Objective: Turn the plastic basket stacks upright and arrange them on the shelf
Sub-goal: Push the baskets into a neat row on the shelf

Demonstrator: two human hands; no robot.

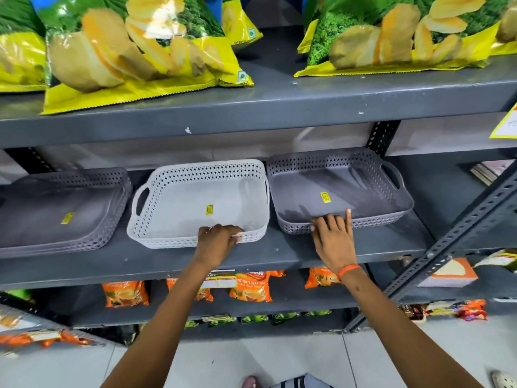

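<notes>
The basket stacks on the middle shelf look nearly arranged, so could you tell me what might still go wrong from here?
1. The light grey basket stack and the dark grey basket stack sit almost side by side; pushing either could jam their rims together.
2. The left hand has a grip on the light stack's front rim alone, so only the top basket may shift.
3. The right hand lies flat across the dark stack's front rim, so it could slip.

Dark grey metal shelf (279, 254) carries 3 shallow perforated plastic baskets: light grey basket (195, 203) at left hand (216, 242), darker grey basket (338, 189) at right hand (334, 239), third grey basket (61, 208) further left.
</notes>
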